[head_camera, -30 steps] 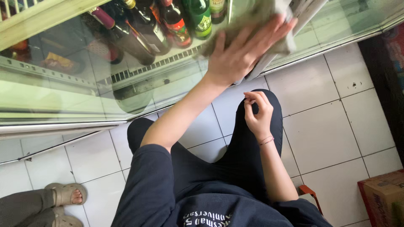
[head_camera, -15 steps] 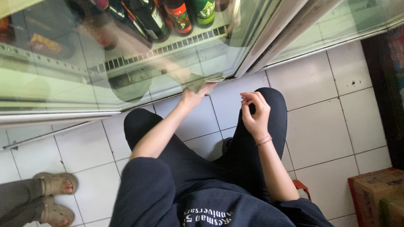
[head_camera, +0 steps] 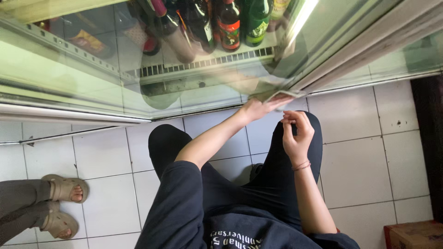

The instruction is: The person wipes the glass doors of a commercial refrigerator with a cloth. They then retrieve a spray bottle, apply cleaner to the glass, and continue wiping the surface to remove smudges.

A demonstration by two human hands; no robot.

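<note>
I am crouched in dark trousers before a glass-door drinks fridge [head_camera: 92,78]. My left hand [head_camera: 258,108] reaches forward to the bottom edge of the glass door and presses a pale folded cloth [head_camera: 281,95] against it, fingers stretched flat over the cloth. My right hand [head_camera: 297,136] hovers just below and right of it, over my right knee, fingers loosely curled with nothing in them; a thin band circles the wrist. Behind the glass stand several bottles [head_camera: 228,25], dark, green and red-labelled, on a wire shelf.
White floor tiles [head_camera: 355,152] surround me. Another person's feet in beige sandals [head_camera: 62,189] stand at the lower left. A brown cardboard box [head_camera: 413,235] sits at the lower right corner. A dark upright edge [head_camera: 431,138] runs along the right side.
My left hand with the cloth has come down from high on the glass door to its bottom edge. The right hand stayed over my knee. The view shifted slightly downward.
</note>
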